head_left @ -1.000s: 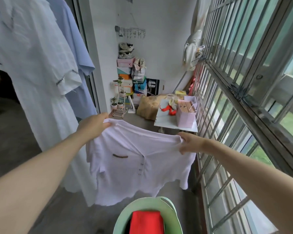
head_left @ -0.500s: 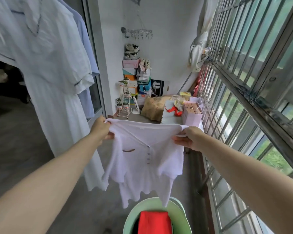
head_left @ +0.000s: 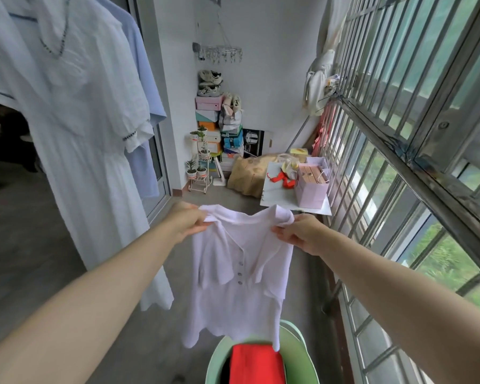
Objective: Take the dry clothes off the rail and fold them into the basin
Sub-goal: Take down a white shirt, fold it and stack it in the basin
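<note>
We found the green basin [head_left: 297, 353] cut off by the lower edge. The red garment [head_left: 257, 364] in it was also cropped, and the hem of the white shirt [head_left: 239, 273] covered its far corner. The shirt's shoulders partly hid the fingers of the left hand [head_left: 185, 221] and right hand [head_left: 302, 234]. The white dress [head_left: 75, 134] ran off the top and left edges and concealed most of the blue shirt [head_left: 143, 87]. We could not read the print on the stacked boxes [head_left: 208, 117].

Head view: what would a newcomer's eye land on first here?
The pale button-front shirt held up mid-frame, its shoulders pinched by the left hand and right hand. Directly below, a folded red garment lies in the green basin; a long white dress hangs at the left.
</note>
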`<state>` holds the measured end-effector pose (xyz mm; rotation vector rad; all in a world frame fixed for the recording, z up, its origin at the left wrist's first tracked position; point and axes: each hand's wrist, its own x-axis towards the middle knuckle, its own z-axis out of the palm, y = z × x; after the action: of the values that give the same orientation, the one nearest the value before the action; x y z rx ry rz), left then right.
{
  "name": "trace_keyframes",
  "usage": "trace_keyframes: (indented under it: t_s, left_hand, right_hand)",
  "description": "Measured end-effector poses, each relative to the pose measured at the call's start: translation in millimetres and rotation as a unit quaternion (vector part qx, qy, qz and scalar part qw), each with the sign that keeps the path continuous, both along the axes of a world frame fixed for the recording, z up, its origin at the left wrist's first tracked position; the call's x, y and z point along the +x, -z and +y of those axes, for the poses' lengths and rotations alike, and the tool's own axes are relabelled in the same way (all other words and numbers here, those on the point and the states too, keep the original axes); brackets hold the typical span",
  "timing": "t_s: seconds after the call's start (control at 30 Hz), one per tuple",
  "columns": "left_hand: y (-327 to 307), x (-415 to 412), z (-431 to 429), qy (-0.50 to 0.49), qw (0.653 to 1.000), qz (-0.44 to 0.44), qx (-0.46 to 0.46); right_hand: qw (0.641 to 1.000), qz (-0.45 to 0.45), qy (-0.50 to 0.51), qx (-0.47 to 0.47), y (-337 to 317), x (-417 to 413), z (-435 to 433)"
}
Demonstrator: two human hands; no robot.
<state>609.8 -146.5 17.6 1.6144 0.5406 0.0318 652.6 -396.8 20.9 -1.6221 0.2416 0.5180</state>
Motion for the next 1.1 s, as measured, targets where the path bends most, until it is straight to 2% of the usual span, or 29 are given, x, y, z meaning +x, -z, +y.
trace_keyframes:
  t_s: [0.1, 0.17, 0.2, 0.23, 0.3, 0.37, 0.43, 0.5, 0.6, 0.67, 0.73, 0.77, 0.83, 1.1]
  left_hand:
    - [9, 2, 2, 0.015, 0.997, -0.001, 0.082]
    - [13, 3, 4, 0.014, 0.992, -0.009, 0.129]
    - [15, 4, 5, 0.005, 0.988, -0.016, 0.156]
    - [16, 5, 5, -0.004, 0.982, -0.02, 0.186]
    - [15, 6, 2, -0.014, 0.971, -0.028, 0.236]
    - [15, 8, -1, -0.013, 0.958, -0.025, 0.284]
    - [12, 10, -4, -0.006, 0.94, 0.009, 0.342]
    - [10, 13, -6, -0.015, 0.928, 0.043, 0.37]
    - [8, 18, -13, -0.047, 0.936, 0.076, 0.341]
    - [6, 22, -20, -0.081, 0.974, 0.066, 0.2]
    - [1, 22, -29, -0.102, 0.993, 0.061, -0.006]
    - [-2, 21, -34, -0.108, 0.989, 0.055, -0.085]
    - [-3, 23, -43, -0.116, 0.98, 0.034, -0.16]
    - [-7, 26, -78, -0.045, 0.981, 0.023, -0.185]
  right_hand:
    - [0.998, -0.019, 0.024, -0.056, 4, 0, -2]
    - [0.988, -0.072, 0.012, -0.134, 7, -1, -4]
    - [0.973, -0.117, -0.004, -0.199, 9, -1, -5]
    - [0.943, -0.169, -0.024, -0.285, 10, 0, -6]
    - [0.864, -0.251, -0.057, -0.432, 10, -1, -7]
    - [0.823, -0.285, -0.059, -0.488, 11, 1, -7]
    - [0.817, -0.288, -0.054, -0.498, 11, 4, -7]
    - [0.839, -0.267, -0.06, -0.471, 10, 7, -8]
    - [0.915, -0.209, -0.035, -0.343, 10, 11, -6]
    - [0.953, -0.161, -0.002, -0.258, 10, 11, -1]
    - [0.976, -0.101, 0.035, -0.188, 10, 10, 3]
    - [0.983, -0.073, 0.052, -0.16, 9, 9, 5]
    - [0.988, -0.045, 0.071, -0.132, 7, 8, 9]
    - [0.998, -0.024, 0.038, -0.045, -4, 1, 31]
